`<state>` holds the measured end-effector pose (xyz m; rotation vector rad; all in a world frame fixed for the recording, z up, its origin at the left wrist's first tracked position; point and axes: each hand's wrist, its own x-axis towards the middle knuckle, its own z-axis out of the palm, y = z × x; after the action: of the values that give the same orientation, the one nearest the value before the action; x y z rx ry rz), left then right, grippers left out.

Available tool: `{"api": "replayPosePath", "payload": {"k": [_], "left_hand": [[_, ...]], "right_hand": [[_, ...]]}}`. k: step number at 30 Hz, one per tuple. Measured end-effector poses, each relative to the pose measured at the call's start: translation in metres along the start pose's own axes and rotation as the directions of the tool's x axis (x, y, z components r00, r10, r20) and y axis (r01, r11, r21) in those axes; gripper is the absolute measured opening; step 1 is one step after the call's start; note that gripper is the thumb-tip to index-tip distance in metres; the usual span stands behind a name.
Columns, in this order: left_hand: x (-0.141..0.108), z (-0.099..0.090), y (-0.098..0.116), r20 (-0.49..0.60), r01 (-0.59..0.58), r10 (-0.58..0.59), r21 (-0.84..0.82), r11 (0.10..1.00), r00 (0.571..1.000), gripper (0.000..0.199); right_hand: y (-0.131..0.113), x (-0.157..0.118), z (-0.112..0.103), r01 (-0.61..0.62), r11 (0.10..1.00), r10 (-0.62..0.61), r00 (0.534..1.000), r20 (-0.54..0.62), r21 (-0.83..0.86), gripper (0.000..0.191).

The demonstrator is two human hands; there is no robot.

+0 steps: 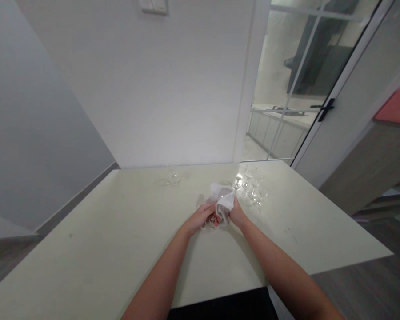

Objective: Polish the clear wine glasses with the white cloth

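A stemmed glass [205,226] lies tilted low between my hands, mostly covered, with its clear foot showing near the table. My left hand [203,216] is closed around its stem end. A white cloth [224,198] wraps the upper part of the glass. Gripping that cloth from the right side is my right hand [236,212], its fingers partly hidden behind the folds. Several clear stemmed glasses [250,183] stand grouped just beyond my right hand. One more clear glass [174,176] is upright by itself, farther back on the left.
The pale table [120,231] meets a white wall [173,98] at its back edge. At the back right is a glass-paned door [286,80] with a black handle [326,110]. A wooden cabinet [363,164] with a red item on top stands at far right.
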<state>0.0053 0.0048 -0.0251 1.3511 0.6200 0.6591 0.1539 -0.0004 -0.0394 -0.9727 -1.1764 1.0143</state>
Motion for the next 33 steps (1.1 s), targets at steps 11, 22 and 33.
{"api": "replayPosePath", "payload": {"k": [11,22,33], "left_hand": [[0.005,0.007,-0.008,-0.211,-0.023,0.041,0.085,0.996,0.977,0.033],[0.006,0.008,-0.008,-0.366,-0.089,0.229,0.362,0.928,0.902,0.025],[0.006,0.006,-0.008,-0.28,-0.022,0.082,0.21,0.978,0.957,0.033]], "right_hand": [[0.004,0.005,0.003,-0.097,0.962,0.134,0.982,-0.131,0.254,0.031],[0.004,0.009,0.004,-0.053,0.979,0.101,0.965,-0.244,0.196,0.034],[0.002,0.008,0.003,-0.079,0.98,0.111,0.979,-0.17,0.185,0.032]]}}
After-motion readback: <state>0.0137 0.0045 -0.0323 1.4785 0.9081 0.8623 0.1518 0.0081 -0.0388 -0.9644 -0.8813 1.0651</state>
